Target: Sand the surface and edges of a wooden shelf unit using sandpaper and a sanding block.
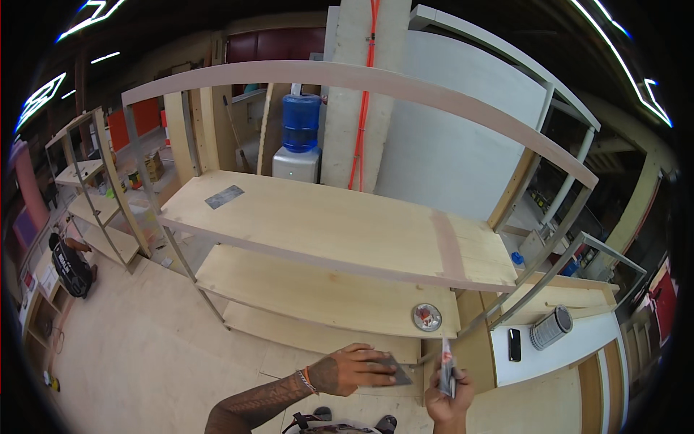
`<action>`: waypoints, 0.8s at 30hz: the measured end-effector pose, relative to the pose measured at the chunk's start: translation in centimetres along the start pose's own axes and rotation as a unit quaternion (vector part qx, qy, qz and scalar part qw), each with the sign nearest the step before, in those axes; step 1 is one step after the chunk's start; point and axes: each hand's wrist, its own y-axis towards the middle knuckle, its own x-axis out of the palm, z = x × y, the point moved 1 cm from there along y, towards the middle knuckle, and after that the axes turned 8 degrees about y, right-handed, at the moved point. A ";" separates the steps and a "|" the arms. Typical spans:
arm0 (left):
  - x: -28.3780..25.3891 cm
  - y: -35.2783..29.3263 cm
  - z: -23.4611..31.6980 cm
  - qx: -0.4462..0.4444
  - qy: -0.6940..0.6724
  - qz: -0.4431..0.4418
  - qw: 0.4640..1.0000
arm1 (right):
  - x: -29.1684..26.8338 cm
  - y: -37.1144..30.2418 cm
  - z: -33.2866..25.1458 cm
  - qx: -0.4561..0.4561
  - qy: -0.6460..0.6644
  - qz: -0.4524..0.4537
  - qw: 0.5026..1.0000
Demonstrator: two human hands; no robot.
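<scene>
A shelf unit [332, 224] stands before the person. The left hand [354, 370] grips a grey plate [400, 373], apparently leaving its edge free; the right hand [451, 396] closes around a blurred tool [447, 362], tip pointing away, probably for control. Near the middle shelf's [318, 279] front edge sits a round dish [435, 325], seemingly for easy reach.

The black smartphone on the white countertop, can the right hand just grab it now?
Probably not straight away: the right hand holds a blurred, slim item. Otherwise the way looks free: the black smartphone lies uncovered on the white countertop, off to that hand's right.
</scene>
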 end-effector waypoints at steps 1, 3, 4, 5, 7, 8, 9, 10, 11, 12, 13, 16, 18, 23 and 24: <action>0.9 -0.2 0.0 0.005 -0.007 0.000 1.000 | 0.5 -0.1 1.4 -0.009 -0.001 -0.001 1.000; 3.2 -2.2 0.2 -0.422 -0.415 -0.034 0.805 | 2.3 1.1 5.0 -0.426 -0.533 0.044 0.730; 4.1 -1.4 0.9 -0.395 -0.622 0.142 0.661 | 2.2 0.7 4.9 -0.380 -0.723 0.021 0.577; 4.1 -1.5 0.9 -0.397 -0.621 0.143 0.660 | 1.8 0.6 4.8 -0.378 -0.722 0.022 0.578; 4.3 -1.7 1.1 -0.517 -0.776 0.127 0.338 | 1.9 1.0 6.1 -0.253 -0.929 -0.218 0.161; 4.6 -1.6 1.2 -0.511 -0.791 0.116 0.315 | 1.5 1.4 6.7 -0.215 -0.935 -0.224 0.171; 4.6 -1.7 1.2 -0.514 -0.793 0.114 0.308 | 0.7 1.5 6.5 -0.211 -0.937 -0.217 0.174; 4.4 -1.8 0.8 -0.496 -0.798 0.124 0.319 | -0.7 1.7 5.9 -0.204 -0.947 -0.183 0.166; 4.0 -1.8 0.7 -0.480 -0.802 0.138 0.327 | -1.9 1.8 5.3 -0.192 -0.957 -0.149 0.160; 4.2 -2.6 -0.3 -0.448 -0.806 0.134 0.363 | -2.4 1.8 4.9 -0.177 -0.965 -0.107 0.164; 3.6 -2.6 -0.6 -0.454 -0.807 0.163 0.341 | -2.9 1.5 3.5 -0.167 -0.967 -0.093 0.168; 0.8 -2.2 -2.8 -0.424 -0.792 0.174 0.403 | -3.4 1.0 1.4 -0.064 -0.990 -0.089 0.092; -1.3 -1.3 -3.2 -0.445 -0.769 0.172 0.425 | -1.4 2.6 2.0 -0.074 -0.988 -0.041 0.126; -0.3 -0.8 -4.0 -0.465 -0.719 0.120 0.502 | 4.8 5.0 6.1 -0.138 -0.972 -0.185 -0.043; 0.3 -1.3 -3.6 -0.476 -0.662 0.115 0.567 | 4.9 4.8 6.1 -0.154 -0.970 -0.177 -0.058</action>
